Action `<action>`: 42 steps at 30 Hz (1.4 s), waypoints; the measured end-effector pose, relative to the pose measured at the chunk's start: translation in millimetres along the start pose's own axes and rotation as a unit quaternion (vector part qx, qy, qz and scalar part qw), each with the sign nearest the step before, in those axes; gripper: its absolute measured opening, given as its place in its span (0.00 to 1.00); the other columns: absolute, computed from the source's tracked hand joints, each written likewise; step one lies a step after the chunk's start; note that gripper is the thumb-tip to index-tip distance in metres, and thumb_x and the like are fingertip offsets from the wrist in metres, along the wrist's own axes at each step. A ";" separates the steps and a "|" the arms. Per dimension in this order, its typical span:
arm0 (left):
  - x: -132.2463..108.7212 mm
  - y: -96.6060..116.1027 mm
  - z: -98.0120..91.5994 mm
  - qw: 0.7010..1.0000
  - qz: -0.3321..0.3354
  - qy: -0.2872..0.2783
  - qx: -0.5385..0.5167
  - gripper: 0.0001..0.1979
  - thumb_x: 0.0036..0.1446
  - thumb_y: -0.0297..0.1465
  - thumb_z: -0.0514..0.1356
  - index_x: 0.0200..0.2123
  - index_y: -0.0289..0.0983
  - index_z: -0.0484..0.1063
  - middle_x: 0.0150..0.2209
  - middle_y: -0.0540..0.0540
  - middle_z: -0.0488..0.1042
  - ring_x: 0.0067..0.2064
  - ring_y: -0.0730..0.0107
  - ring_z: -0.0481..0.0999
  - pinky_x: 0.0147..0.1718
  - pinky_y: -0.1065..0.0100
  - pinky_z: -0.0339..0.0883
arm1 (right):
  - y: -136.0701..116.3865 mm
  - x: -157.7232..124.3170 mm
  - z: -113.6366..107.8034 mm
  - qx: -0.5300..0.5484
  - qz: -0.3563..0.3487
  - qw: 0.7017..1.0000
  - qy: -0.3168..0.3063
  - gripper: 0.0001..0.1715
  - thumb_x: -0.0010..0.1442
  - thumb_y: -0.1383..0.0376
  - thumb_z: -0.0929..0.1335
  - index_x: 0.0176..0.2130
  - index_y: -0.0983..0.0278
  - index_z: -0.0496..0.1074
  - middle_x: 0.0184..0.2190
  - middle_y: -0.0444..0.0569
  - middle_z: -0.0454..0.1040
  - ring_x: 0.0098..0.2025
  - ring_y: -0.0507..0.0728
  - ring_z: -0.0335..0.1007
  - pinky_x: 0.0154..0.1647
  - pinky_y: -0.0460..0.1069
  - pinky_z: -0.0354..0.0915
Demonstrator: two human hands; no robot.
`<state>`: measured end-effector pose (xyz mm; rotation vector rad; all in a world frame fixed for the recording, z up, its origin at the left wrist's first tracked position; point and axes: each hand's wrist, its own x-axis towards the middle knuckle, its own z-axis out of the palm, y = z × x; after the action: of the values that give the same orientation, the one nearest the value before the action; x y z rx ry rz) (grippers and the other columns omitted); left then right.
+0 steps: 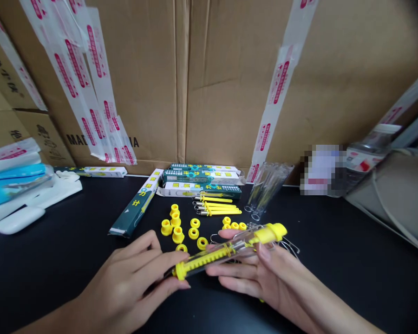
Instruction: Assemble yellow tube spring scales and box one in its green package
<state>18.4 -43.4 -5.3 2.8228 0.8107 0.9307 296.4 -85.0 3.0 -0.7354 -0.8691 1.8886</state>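
Clear tube (205,261) aslant above black counter (48,278) | hands: left hand (132,273) clamped at its lower collared end, right hand (275,273) round the capped end (likely for steadiness) | yellow caps (178,235), yellow rods (226,212) grouped beyond, seemingly sorted for reach

Big cardboard box (226,93) across top of frame, printed packing tape (281,79) on it.
Right edge: capped plastic bottle (360,160), gray-beige bag (397,195). Left edge: blue plastic packet (17,183), white rounded object (19,220) below.
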 end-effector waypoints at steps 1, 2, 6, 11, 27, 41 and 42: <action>-0.7 1.2 1.0 1.000 0.000 -0.006 -0.005 0.11 0.73 0.32 0.58 0.55 0.41 0.72 0.29 0.50 0.76 0.34 0.65 0.75 0.31 0.70 0.71 | 0.5 0.2 0.3 -0.007 0.001 1.000 0.010 0.23 0.66 0.50 0.73 0.55 0.59 0.79 0.53 0.54 0.84 0.56 0.65 0.80 0.63 0.60 0.68; -1.2 2.4 2.0 1.000 -0.001 -0.010 -0.009 0.11 0.72 0.33 0.59 0.55 0.41 0.72 0.29 0.50 0.75 0.35 0.65 0.75 0.31 0.70 0.71 | 1.0 0.7 0.4 -0.011 0.000 1.000 0.022 0.22 0.66 0.51 0.73 0.53 0.60 0.80 0.52 0.55 0.84 0.55 0.64 0.81 0.62 0.60 0.68; -0.5 5.8 2.4 1.000 0.004 -0.014 -0.026 0.14 0.71 0.37 0.61 0.57 0.43 0.72 0.27 0.52 0.74 0.35 0.64 0.74 0.30 0.71 0.70 | 0.3 3.2 -0.2 0.001 -0.002 0.999 0.048 0.20 0.69 0.55 0.72 0.54 0.63 0.79 0.49 0.57 0.85 0.54 0.61 0.81 0.60 0.57 0.71; 8.4 3.3 -7.7 0.998 0.005 0.004 -0.066 0.17 0.73 0.44 0.54 0.57 0.42 0.72 0.29 0.52 0.75 0.32 0.69 0.73 0.33 0.72 0.70 | -5.5 3.3 -1.7 0.049 -0.006 0.996 0.068 0.19 0.70 0.55 0.71 0.55 0.63 0.78 0.48 0.57 0.86 0.51 0.60 0.83 0.58 0.56 0.73; 140.8 -89.0 8.1 0.972 -0.063 -0.060 0.218 0.19 0.67 0.38 0.65 0.55 0.33 0.74 0.53 0.38 0.76 0.55 0.49 0.76 0.51 0.47 0.74 | -5.0 1.1 -2.1 0.085 0.009 0.995 0.043 0.16 0.71 0.60 0.70 0.52 0.68 0.77 0.49 0.63 0.85 0.49 0.59 0.84 0.56 0.53 0.74; 134.9 -135.6 -10.3 0.970 -0.148 -0.104 0.160 0.16 0.69 0.35 0.63 0.57 0.36 0.72 0.56 0.40 0.75 0.51 0.55 0.79 0.48 0.50 0.77 | -2.1 0.7 -4.3 0.078 0.024 0.997 0.014 0.15 0.72 0.60 0.69 0.52 0.68 0.77 0.49 0.64 0.85 0.51 0.61 0.83 0.57 0.55 0.73; 130.4 -135.4 -11.5 0.972 -0.143 -0.106 0.154 0.16 0.69 0.35 0.63 0.57 0.36 0.72 0.56 0.40 0.75 0.52 0.54 0.79 0.49 0.49 0.76 | -2.0 0.7 -4.2 0.076 0.025 0.997 0.010 0.15 0.73 0.61 0.69 0.52 0.68 0.77 0.49 0.64 0.85 0.51 0.61 0.83 0.57 0.55 0.73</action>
<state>37.7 137.0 45.1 2.8666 1.3862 0.4900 300.3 -82.5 2.1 -0.6858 -0.6913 1.9645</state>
